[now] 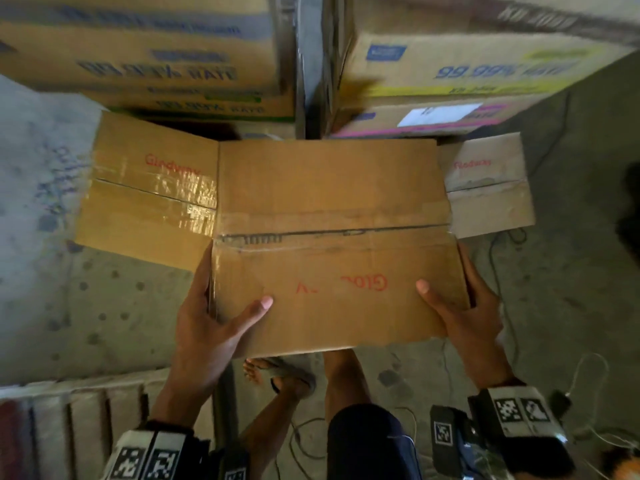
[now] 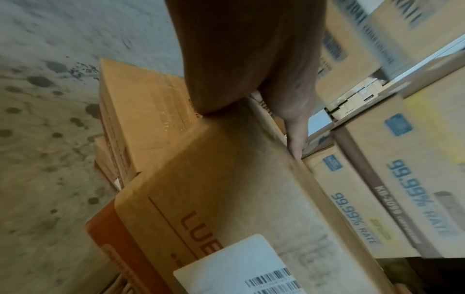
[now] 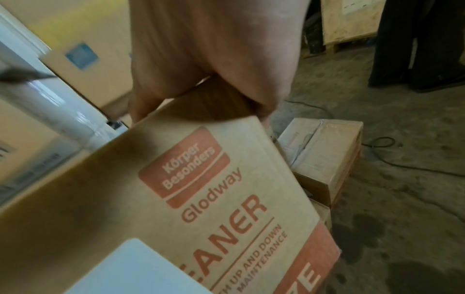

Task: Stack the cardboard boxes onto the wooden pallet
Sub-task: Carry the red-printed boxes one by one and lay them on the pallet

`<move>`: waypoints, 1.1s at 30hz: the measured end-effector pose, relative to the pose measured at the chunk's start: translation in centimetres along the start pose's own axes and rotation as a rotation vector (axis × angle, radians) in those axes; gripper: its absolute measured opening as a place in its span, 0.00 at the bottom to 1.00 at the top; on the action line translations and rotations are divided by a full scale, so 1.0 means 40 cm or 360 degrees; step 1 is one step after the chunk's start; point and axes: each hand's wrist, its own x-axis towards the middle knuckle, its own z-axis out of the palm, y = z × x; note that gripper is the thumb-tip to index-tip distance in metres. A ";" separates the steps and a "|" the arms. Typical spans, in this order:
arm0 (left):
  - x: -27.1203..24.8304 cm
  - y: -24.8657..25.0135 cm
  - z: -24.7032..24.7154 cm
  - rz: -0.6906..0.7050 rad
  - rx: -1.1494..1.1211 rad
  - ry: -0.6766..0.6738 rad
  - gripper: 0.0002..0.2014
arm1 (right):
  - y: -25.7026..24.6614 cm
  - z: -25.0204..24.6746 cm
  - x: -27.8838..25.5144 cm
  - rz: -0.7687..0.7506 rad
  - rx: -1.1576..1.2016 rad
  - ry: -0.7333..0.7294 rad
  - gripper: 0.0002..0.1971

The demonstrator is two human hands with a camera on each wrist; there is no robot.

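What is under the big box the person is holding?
Under the held box, two taped boxes stick out: one left, one right. A foot in a sandal shows below it. The middle is covered.

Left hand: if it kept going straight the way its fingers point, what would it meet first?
Probably the left box on the floor, just ahead of the left hand gripping the held box; depth unclear.

Black wrist cameras (image 1: 498, 434) bearing white coded squares (both wrists), dark shorts (image 1: 370, 441), sandal (image 1: 294, 375)
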 end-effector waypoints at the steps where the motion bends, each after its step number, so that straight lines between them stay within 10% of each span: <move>1: -0.036 0.021 -0.021 -0.0001 -0.0019 0.0014 0.50 | -0.019 -0.018 -0.041 -0.0008 -0.0010 0.0030 0.49; 16: -0.588 0.150 -0.437 0.0125 -0.0481 0.0263 0.51 | -0.307 -0.093 -0.617 -0.0259 0.0253 -0.0441 0.48; 29: -1.127 -0.040 -0.679 -0.0007 -0.0916 0.1724 0.52 | -0.675 0.330 -0.924 -0.0978 -0.0347 -0.1482 0.52; 33: -1.186 -0.064 -0.667 -0.0116 -0.0962 0.1736 0.49 | -0.659 0.361 -0.950 -0.1062 -0.0492 -0.1500 0.55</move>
